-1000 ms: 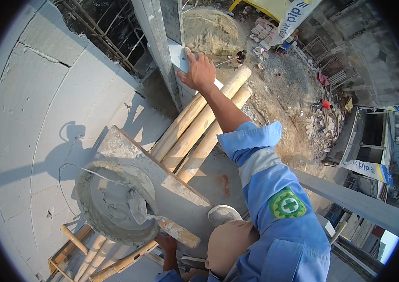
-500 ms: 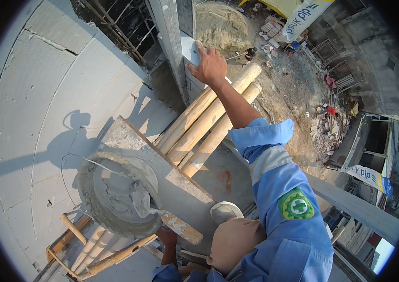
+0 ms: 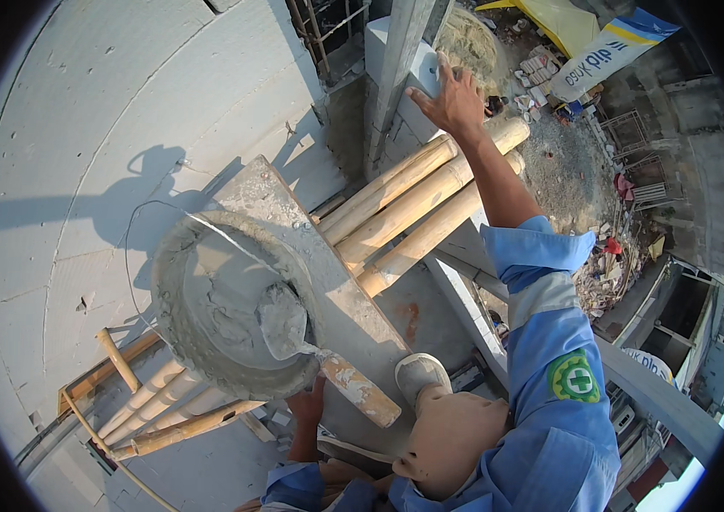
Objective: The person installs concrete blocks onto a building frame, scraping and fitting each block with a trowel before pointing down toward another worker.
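Note:
My right hand [image 3: 454, 101] is stretched far forward with its fingers spread, at the top of a pale block wall [image 3: 420, 77] beside an upright grey post [image 3: 398, 81]. Whether its palm presses on the block, I cannot tell. Low in the view my left hand [image 3: 306, 405] is at the near edge of a round bucket [image 3: 176, 311]; its fingers are mostly hidden by the bucket and a trowel handle. Wet grey mortar [image 3: 217, 303] lies in the bucket. The trowel [image 3: 353, 388] rests across the rim, blade in the mortar, wooden handle pointing toward me.
A mortar-stained plank [image 3: 293, 209] lies under the bucket's far side. Thick bamboo poles [image 3: 413, 200] stretch out beyond it, above a drop to rubble-strewn ground [image 3: 566, 171]. More bamboo [image 3: 165, 410] stands at lower left. A light block wall [image 3: 80, 128] fills the left; my shoe [image 3: 421, 374] is near the plank.
The view has shifted, so most things appear farther right; the bucket looks larger and higher. My right hand still reaches to the block top, and my left stays by the bucket.

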Tool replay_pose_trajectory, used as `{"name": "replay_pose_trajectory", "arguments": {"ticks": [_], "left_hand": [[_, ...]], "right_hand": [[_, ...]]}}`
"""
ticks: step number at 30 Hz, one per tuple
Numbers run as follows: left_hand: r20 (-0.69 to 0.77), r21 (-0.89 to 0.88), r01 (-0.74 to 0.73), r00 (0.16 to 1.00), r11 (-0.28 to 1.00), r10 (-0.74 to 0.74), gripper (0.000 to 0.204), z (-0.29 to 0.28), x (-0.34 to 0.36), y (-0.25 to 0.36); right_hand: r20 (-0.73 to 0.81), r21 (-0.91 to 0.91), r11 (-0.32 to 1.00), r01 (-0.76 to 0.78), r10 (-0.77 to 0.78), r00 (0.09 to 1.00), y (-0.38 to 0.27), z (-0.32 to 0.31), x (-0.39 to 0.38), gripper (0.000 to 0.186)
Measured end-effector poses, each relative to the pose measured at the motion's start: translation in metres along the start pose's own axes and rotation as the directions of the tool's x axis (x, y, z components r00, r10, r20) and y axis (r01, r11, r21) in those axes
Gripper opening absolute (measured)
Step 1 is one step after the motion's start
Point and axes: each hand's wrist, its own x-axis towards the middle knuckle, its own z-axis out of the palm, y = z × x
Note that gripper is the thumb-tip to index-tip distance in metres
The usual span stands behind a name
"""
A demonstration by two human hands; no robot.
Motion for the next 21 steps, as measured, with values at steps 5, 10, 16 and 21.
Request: {"name": "replay_pose_trajectory", "arguments": {"ticks": [5, 10, 16, 21], "left_hand": [[-0.016, -0.06, 0.041, 0.999, 0.997, -0.042, 0.056, 0.004, 0.0, 0.006], [-0.055, -0.081, 0.077, 0.995, 0.994, -0.081, 0.073, 0.012, -0.003, -0.004], [-0.151, -0.082, 0.004, 0.988, 0.997, -0.016, 0.094, 0.016, -0.002, -0.002], [-0.063, -0.119, 0.101, 0.992, 0.988, -0.109, 0.11, 0.006, -0.002, 0.001]], "right_hand": [[-0.074, -0.009, 1.0, 0.013, -0.013, 0.997, 0.006, -0.003, -0.012, 0.101], [-0.099, 0.0, 1.0, 0.024, -0.024, 0.995, 0.007, -0.005, -0.021, 0.1], [-0.039, -0.074, 0.994, 0.085, -0.088, 0.995, 0.024, 0.005, -0.026, 0.1], [0.032, -0.126, 0.99, 0.059, -0.055, 0.998, 0.014, 0.0, -0.034, 0.104]]}}
